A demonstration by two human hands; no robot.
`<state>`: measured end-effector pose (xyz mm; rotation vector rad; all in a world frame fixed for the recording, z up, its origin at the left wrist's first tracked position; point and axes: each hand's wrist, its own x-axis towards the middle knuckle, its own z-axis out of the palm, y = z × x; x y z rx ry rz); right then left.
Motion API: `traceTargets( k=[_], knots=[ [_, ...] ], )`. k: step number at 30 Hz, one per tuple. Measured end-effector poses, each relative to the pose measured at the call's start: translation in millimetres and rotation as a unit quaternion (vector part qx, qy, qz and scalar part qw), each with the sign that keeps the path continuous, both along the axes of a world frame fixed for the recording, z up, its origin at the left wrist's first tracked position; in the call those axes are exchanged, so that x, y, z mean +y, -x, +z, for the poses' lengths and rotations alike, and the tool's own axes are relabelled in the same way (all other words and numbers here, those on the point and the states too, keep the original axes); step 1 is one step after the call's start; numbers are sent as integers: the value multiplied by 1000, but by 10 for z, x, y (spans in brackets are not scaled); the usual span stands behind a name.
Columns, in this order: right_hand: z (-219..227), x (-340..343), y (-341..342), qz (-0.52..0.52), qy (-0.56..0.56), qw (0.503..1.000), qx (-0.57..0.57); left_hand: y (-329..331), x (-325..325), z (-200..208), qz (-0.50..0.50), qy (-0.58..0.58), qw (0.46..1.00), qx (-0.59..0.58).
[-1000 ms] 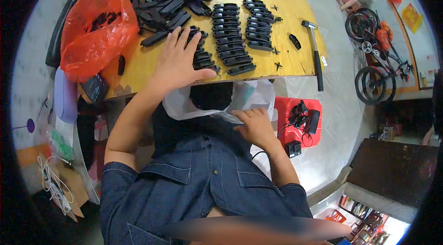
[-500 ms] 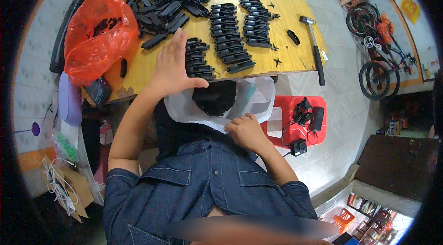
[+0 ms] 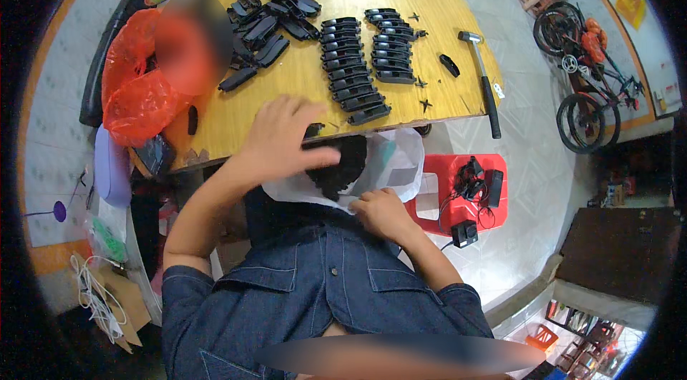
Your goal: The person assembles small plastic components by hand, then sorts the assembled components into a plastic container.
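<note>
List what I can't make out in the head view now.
- Head view: the tabletop directly beneath the left hand, which covers it.
- Head view: the red bag's upper right part, masked by a blur.
- Head view: the white bag's far side, hidden by the table edge.
- Head view: the bag's black contents, too dark to identify.

One hammer (image 3: 485,85); just left of it, one black part (image 3: 449,65); farther left, three, perhaps four, crosses (image 3: 426,105), two long columns of parts (image 3: 348,69); lower left, one white bag (image 3: 401,169).
</note>
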<state>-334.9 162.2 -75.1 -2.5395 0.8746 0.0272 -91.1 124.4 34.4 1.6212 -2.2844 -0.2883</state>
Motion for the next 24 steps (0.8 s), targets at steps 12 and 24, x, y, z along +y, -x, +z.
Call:
traceTargets(
  k=[12, 24],
  knots=[
    [49, -20, 118, -40, -2, 999, -11, 180, -1624, -212, 46, -26, 992, -115],
    [90, -43, 110, -51, -8, 998, -33, 145, -721, -54, -15, -92, 992, -90]
  ],
)
